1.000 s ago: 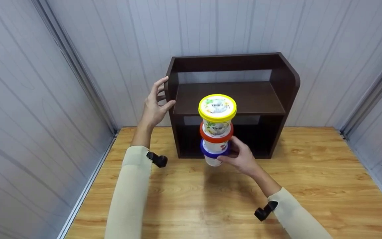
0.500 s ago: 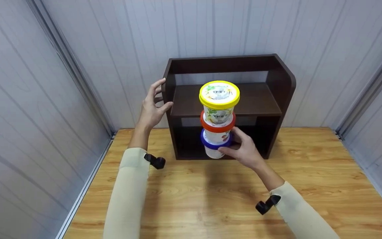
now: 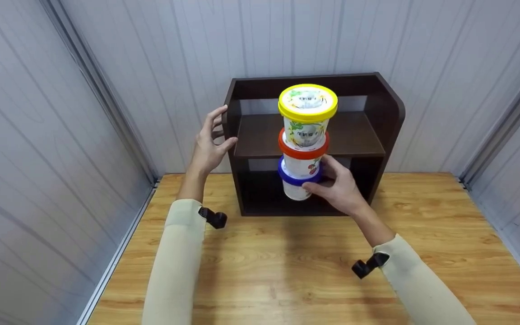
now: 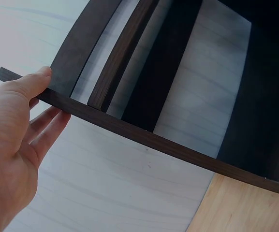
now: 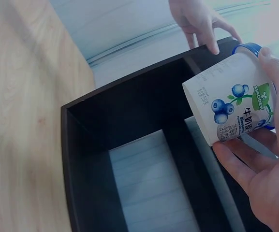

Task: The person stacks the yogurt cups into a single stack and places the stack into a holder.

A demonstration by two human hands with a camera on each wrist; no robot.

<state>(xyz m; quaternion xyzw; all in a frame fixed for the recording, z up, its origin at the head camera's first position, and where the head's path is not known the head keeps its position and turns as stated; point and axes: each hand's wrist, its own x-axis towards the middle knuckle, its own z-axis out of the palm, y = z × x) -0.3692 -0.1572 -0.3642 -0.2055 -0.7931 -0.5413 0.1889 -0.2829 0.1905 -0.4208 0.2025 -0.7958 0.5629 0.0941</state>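
Three lidded paper tubs stand stacked in the air before the dark brown shelf unit (image 3: 260,135). On top is the yellow-lidded tub (image 3: 307,106), below it the red-lidded tub (image 3: 303,162), and lowest the blue-lidded tub (image 3: 295,189). My right hand (image 3: 339,187) grips the lowest tub from the right side. In the right wrist view this blueberry-printed tub (image 5: 231,94) sits between thumb and fingers, its base off any surface. My left hand (image 3: 209,146) holds the left side panel of the shelf, thumb inside and fingers outside, as the left wrist view shows.
The shelf has an upper board (image 3: 350,135) and a lower compartment (image 3: 264,194). It stands on a wood-grain surface (image 3: 251,271) against a pale panelled wall (image 3: 151,67). More pale panels rise on both sides.
My right hand has lifted the stack of tubs higher, slightly to the right, bringing the lowest tub up in front of the lower compartment. The left hand stays on the side panel.
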